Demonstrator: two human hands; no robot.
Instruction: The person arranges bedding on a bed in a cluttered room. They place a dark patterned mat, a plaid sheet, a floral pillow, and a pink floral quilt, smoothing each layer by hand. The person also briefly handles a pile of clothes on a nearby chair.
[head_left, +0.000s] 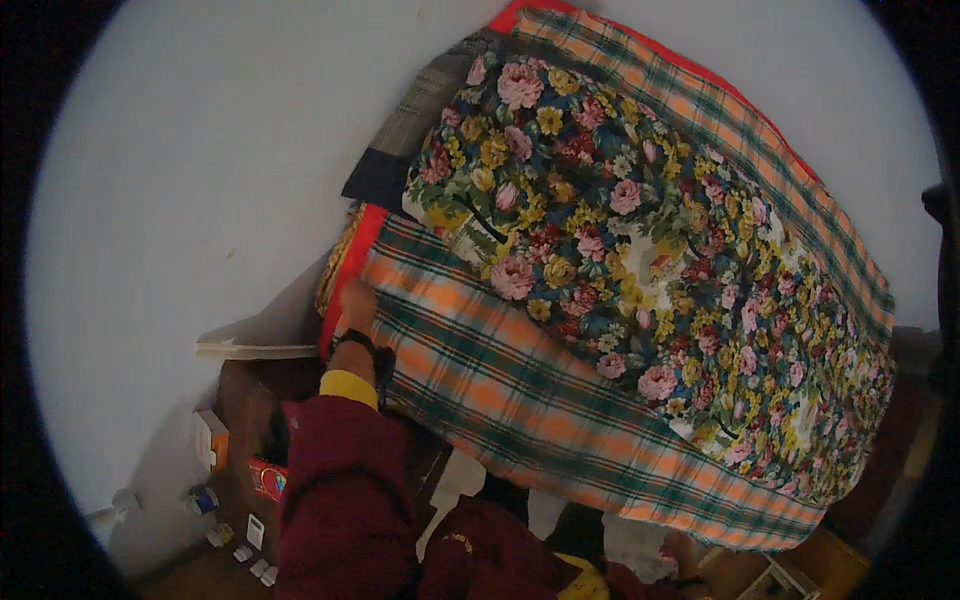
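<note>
My left hand (358, 304) rests against the red border of a plaid bed sheet (480, 330) at the corner of the bed. Its fingers are blurred, so a grip cannot be made out. A dark band circles that wrist, above a yellow cuff and maroon sleeve. Low in the view, my right hand (679, 553) is near the sheet's lower edge, small and dim, its fingers unclear. Across the middle of the sheet spreads a floral quilt (600, 225). A tan woven edge (328, 281) shows just beyond the red border.
A grey and dark blue cloth (382, 169) sticks out from under the quilt's upper left. White wall (187, 150) borders the bed. On the brown surface (247, 390) at left are a red box (268, 478), an orange-and-white box (211, 440) and several small white items.
</note>
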